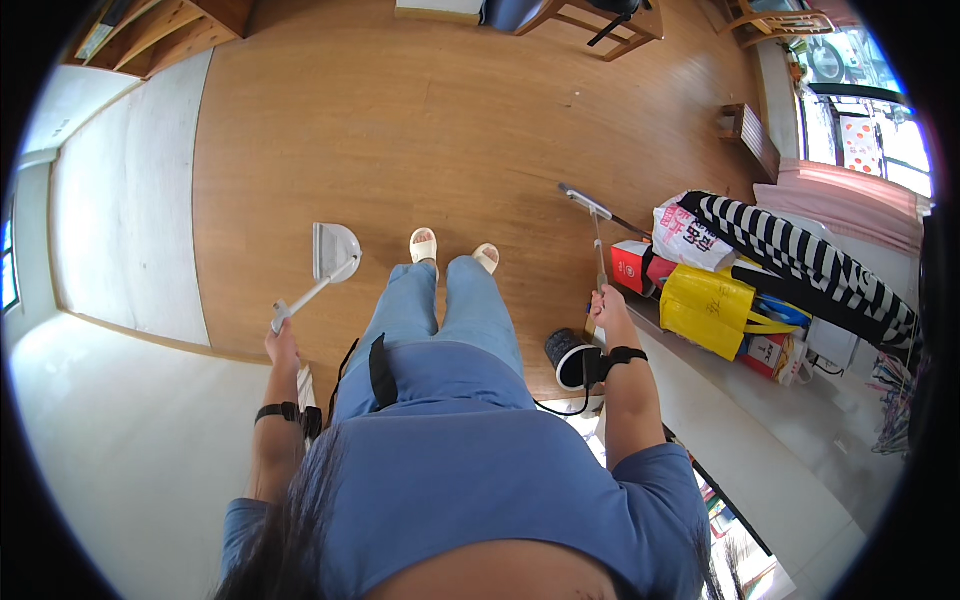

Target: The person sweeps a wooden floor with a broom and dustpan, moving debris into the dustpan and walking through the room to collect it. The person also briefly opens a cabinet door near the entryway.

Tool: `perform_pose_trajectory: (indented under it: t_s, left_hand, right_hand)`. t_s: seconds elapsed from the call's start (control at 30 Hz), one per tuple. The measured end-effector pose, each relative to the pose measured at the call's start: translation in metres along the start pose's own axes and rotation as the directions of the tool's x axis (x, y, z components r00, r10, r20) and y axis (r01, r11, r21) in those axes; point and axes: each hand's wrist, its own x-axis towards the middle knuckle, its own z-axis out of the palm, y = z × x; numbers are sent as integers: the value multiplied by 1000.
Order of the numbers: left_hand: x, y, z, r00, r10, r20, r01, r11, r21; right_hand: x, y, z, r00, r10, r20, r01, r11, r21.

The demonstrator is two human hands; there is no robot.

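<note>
My left hand is closed around the handle end of a long-handled white dustpan, whose pan is over the wood-look floor to the left of my feet. At the right, my right hand grips the handle of a broom or squeegee-like sweeper. Its thin pole runs away from me to a narrow, slanted head near the shopping bags. Which kind of head it is, I cannot tell. My two feet in cream slippers stand between the two tools.
A dark wastebasket stands below my right hand. On the right are a yellow bag, a white plastic bag, a red box and a striped black-and-white item. A wooden chair and low stool are farther off.
</note>
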Motion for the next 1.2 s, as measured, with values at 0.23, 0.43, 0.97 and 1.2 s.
perform_pose_trajectory:
  t_s: [0.23, 0.43, 0.97, 1.2]
  left_hand:
    - [-9, -1, 3, 1000, -10, 11, 10, 1000, 1]
    - [-13, 5, 6, 1000, 25, 9, -25, 1000, 5]
    - [-21, 19, 6, 999, -32, 10, 32, 999, 2]
    - [-13, 14, 6, 999, -24, -27, 27, 994, 103]
  right_hand:
    - [23, -20, 30, 989, -135, -52, 129, 986, -106]
    - [65, -23, 72, 979, -203, 11, 203, 970, -134]
    - [-39, 54, 181, 985, 146, 87, -107, 930, -353]
    - [-82, 86, 225, 970, 180, 163, -61, 828, -557]
